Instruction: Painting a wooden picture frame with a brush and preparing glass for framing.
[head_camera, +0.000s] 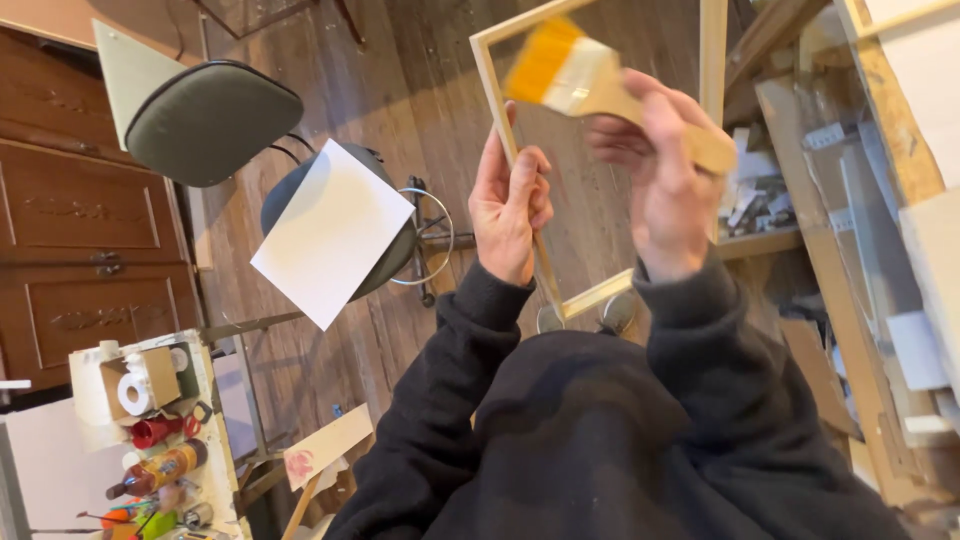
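You hold the wooden frame up in front of you. Your left hand wraps its left bar to keep it steady. Your right hand squeezes the brush, its yellow hairs near the frame's top left corner.

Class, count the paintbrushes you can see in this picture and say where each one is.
1. The wide paintbrush, with yellow bristles and a wooden handle, is held in the right hand against the wooden frame, which the left hand grips. Others may be hidden among the clutter on the cart at lower left.
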